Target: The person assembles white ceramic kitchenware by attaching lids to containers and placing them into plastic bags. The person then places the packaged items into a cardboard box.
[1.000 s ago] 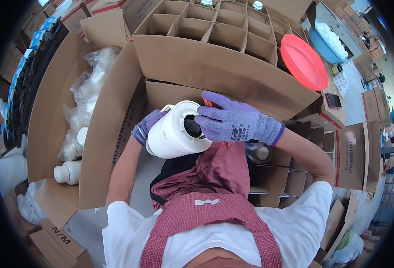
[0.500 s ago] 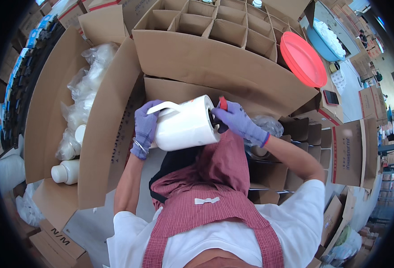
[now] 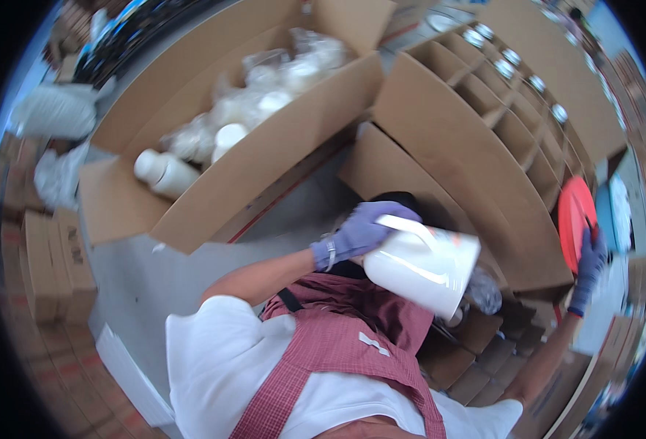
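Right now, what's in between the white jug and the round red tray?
In the head view, the brown side of the divided cardboard box lies between the white jug and the red tray.

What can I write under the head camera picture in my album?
A gloved left hand grips a white jug; the right hand is out by a red dish.

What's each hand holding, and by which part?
Left hand: white jug, by its base end. Right hand: apparently a red tool; exact hold blurred.
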The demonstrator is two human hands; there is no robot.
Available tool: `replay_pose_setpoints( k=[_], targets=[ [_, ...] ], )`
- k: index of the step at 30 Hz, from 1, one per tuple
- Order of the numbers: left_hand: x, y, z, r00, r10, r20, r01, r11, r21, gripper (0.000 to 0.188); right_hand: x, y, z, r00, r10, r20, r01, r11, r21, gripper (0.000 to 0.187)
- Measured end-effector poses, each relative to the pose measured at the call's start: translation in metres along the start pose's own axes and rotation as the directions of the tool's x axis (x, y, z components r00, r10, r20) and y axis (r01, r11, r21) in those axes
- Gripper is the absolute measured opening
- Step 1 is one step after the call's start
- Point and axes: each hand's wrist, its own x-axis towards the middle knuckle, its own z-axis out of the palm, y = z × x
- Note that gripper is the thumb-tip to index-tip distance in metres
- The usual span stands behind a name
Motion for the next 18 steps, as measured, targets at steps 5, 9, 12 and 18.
replay_pose_setpoints(
  k=[5, 9, 12, 18],
  targets=[
    [-0.007, 0.004, 0.017, 0.997, -0.026, -0.078, 0.032, 0.996, 0.083, 0.032, 0.035, 0.132, 0.040, 0.932, 0.066, 0.358, -0.037, 0.996, -0.087, 0.027],
    [-0.059, -0.037, 0.036, 0.933, -0.119, -0.340, 0.107, 0.993, -0.055, 0.045, 0.002, -0.022, 0.022, 0.988, -0.143, -0.062, 0.144, 0.989, 0.024, 0.036],
    [-0.088, -0.033, 0.005, 0.995, -0.086, -0.050, 0.098, 0.944, 0.316, 0.052, -0.060, -0.136, 0.028, 0.974, -0.220, 0.052, 0.189, 0.918, 0.349, 0.035],
    [-0.058, 0.107, -0.298, 0.711, 0.550, -0.439, 0.406, 0.189, 0.894, 0.048, -0.129, -0.218, 0.075, 0.894, -0.312, 0.321, 0.150, 0.885, 0.440, 0.031]
  ],
)
